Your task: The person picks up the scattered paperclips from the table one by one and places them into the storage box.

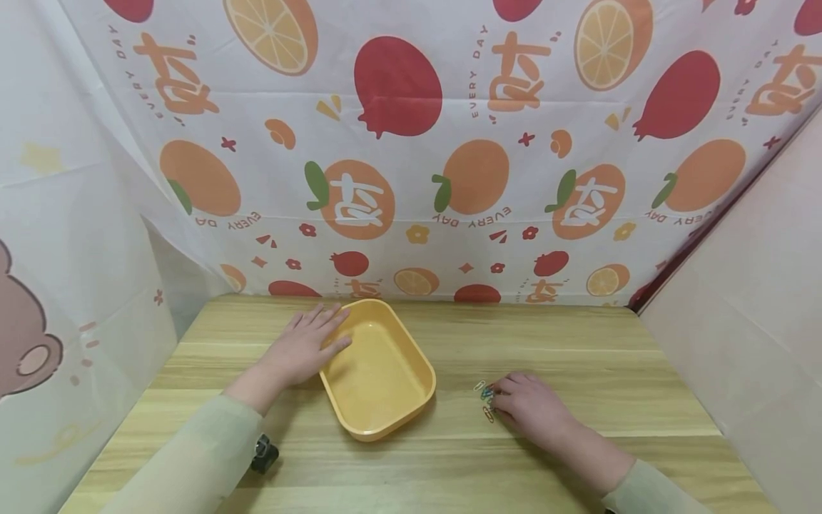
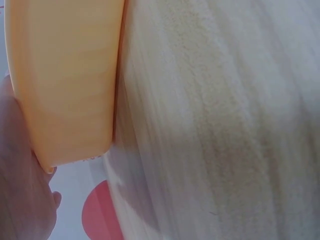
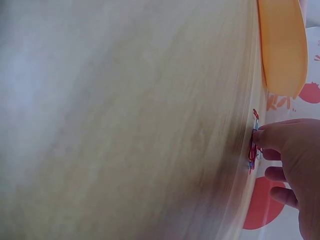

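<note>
A yellow rectangular plastic tray (image 1: 379,378) stands on the table, its long side slanted. My left hand (image 1: 311,346) rests over the tray's upper left rim with fingers spread and straight. In the left wrist view, the tray's outer wall (image 2: 70,85) rises beside that hand (image 2: 25,175). To the right of the tray lies a small heap of coloured paper clips (image 1: 486,395). My right hand (image 1: 533,407) is at the heap's right side, thumb and fingertips pinching at the clips. The right wrist view shows the thumb against red and blue paper clips (image 3: 254,145), partly hidden by the fingers.
The wood-grain table (image 1: 539,343) ends at a fruit-printed cloth (image 1: 411,178) hung along the back. Pale cloth sides (image 1: 751,285) stand to the left and right. A small black device (image 1: 263,455) sits at the left wrist.
</note>
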The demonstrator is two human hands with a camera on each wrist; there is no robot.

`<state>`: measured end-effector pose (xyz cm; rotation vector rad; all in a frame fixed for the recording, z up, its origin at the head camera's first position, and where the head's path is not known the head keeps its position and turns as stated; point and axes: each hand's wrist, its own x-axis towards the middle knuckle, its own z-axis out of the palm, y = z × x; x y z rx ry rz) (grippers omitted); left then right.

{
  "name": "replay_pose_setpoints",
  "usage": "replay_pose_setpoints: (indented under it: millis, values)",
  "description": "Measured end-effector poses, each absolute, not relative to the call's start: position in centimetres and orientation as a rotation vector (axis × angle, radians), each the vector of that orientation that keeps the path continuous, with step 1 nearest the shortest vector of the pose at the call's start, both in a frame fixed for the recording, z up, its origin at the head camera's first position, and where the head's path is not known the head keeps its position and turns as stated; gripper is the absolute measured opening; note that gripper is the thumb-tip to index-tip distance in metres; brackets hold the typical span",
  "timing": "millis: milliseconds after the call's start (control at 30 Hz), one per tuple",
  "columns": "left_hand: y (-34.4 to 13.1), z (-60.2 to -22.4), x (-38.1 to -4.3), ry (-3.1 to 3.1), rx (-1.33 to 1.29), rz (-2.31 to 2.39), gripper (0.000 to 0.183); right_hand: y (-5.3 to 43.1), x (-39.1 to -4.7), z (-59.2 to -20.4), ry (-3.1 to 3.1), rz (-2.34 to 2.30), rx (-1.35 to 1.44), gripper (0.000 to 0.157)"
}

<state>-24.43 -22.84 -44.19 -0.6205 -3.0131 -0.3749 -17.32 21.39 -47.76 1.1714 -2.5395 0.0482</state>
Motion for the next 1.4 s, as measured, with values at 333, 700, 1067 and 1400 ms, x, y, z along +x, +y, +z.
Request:
replay_pose_setpoints:
  millis: [333, 700, 1067, 1400]
  values:
    - [-22.83, -44.12, -24.43, -3.017, -0.622, -0.38, 0.073, 21.24, -17.5, -48.06, -2.507, 0.034, 1.177, 0.005]
    - [-22.85, -44.13, -24.56, -3.006, -0.628, -0.379, 0.071, 21.35, -17.48, -48.0, -2.532, 0.033, 1.147, 0.005]
    - [-22.9, -44.43, -24.63, -2.995, -0.624, -0.387, 0.069, 21.53, -17.41, -47.87, -2.534, 0.094, 1.115, 0.002]
    - [-22.93, -44.54, -24.66, -2.992, -0.621, -0.392, 0.069, 21.64, -17.3, -47.46, -2.562, 0.127, 1.074, 0.004]
